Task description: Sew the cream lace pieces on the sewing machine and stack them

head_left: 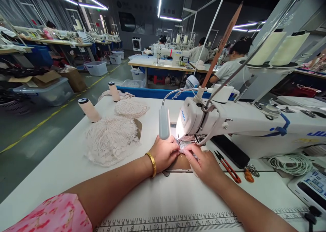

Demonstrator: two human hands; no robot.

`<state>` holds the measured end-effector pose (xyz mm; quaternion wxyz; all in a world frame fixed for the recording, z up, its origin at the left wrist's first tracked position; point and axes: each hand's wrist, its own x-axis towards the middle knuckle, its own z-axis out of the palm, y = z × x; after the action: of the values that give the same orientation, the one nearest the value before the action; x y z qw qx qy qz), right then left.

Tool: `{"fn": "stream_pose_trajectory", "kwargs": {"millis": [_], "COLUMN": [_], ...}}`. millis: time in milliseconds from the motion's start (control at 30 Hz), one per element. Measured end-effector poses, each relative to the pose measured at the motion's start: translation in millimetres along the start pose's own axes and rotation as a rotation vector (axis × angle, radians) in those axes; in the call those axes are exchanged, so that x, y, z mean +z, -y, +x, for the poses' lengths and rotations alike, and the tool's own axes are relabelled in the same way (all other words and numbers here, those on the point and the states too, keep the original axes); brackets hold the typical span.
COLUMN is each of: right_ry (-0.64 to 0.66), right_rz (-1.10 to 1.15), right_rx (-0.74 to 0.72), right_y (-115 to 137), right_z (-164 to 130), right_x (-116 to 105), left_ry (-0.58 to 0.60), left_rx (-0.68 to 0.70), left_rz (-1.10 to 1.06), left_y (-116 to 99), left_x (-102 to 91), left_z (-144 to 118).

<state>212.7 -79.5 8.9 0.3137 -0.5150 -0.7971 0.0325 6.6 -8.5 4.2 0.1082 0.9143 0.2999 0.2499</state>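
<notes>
Around us stretched a dim sewing hall, and our white worktable (63,164) carried the white industrial sewing machine (229,123). Our left hand (165,154) lay flat, fingers together, pressing the small piece of pale lace fabric (183,146) under the needle; our right hand (203,162) seemed to pinch its near edge, though glare blurred that. Stitching looked under way, with a heap of cream lace pieces (110,140) left nearby. Orange-handled thread snips (228,165) lay just beside the right hand.
</notes>
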Motion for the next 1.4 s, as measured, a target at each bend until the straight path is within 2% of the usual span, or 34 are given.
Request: {"fn": "stream_pose_trajectory", "kwargs": {"millis": [67,200,333,533,767,1000,1400], "right_ry": [0.062,0.318,0.394,0.382,0.270,0.216,0.218], "right_rz": [0.005,0.008,-0.005,-0.024,-0.065,-0.131,-0.198], "right_rx": [-0.044,-0.192,-0.185,-0.177,-0.168,-0.189,-0.093], "right_y": [-0.7,1.4,4.3,4.2,-0.8,-3.7,-12.9], "right_z": [0.0,-0.5,-2.2,-0.5,0.1,-2.4,-4.1], "right_x": [-2.9,-15.8,-24.9,-25.4,-20.1,-16.3,-6.7], "left_ry": [-0.019,-0.062,-0.113,-0.115,-0.105,-0.103,-0.126], "left_rx": [0.052,0.178,0.262,0.269,0.256,0.272,0.236], "left_rz": [0.009,0.018,0.006,0.015,0.103,0.116,0.147], "left_y": [-0.5,-6.3,-11.2,-9.8,-7.4,-6.9,1.2], "left_x": [-1.6,-8.6,-10.8,-9.1,-8.9,-8.0,-3.2], "left_z": [-3.4,-17.0,-26.3,-21.9,-17.6,-18.9,-10.9]}}
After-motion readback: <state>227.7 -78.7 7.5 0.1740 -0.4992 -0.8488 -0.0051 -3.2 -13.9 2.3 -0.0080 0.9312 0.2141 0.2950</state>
